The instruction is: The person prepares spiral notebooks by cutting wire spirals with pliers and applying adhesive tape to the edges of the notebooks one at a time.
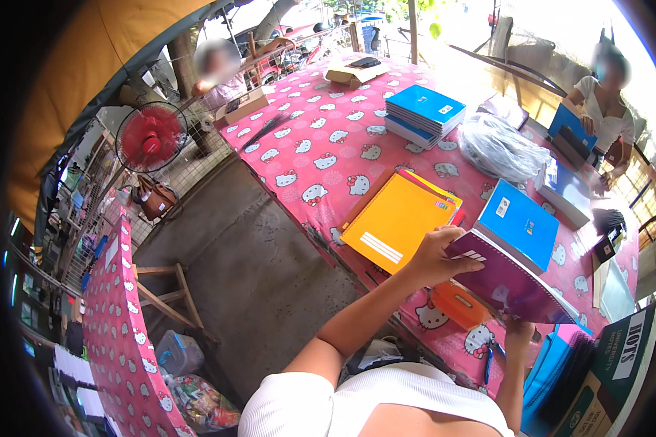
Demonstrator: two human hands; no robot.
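A purple notebook [517, 291] is held tilted over the near right part of the table, its page edges showing along the upper side. My left hand [440, 256] is closed on its left end, the thumb lying across the cover. At the lower edge, my right hand [519, 335] grips the same notebook, with some fingers hidden behind it. Just left of it lie yellow notebooks [397, 222], and beyond it sits a stack of blue notebooks [519, 224]. Under my left forearm is an orange case-like object [459, 304]. A blue pen [488, 363] rests near my right wrist.
Further back are another blue notebook stack [424, 113] and bundled clear plastic [503, 146]. A green carton [605, 379] stands at the near right. Across the table, one person [605, 109] holds a blue notebook. A red fan [151, 138] stands left.
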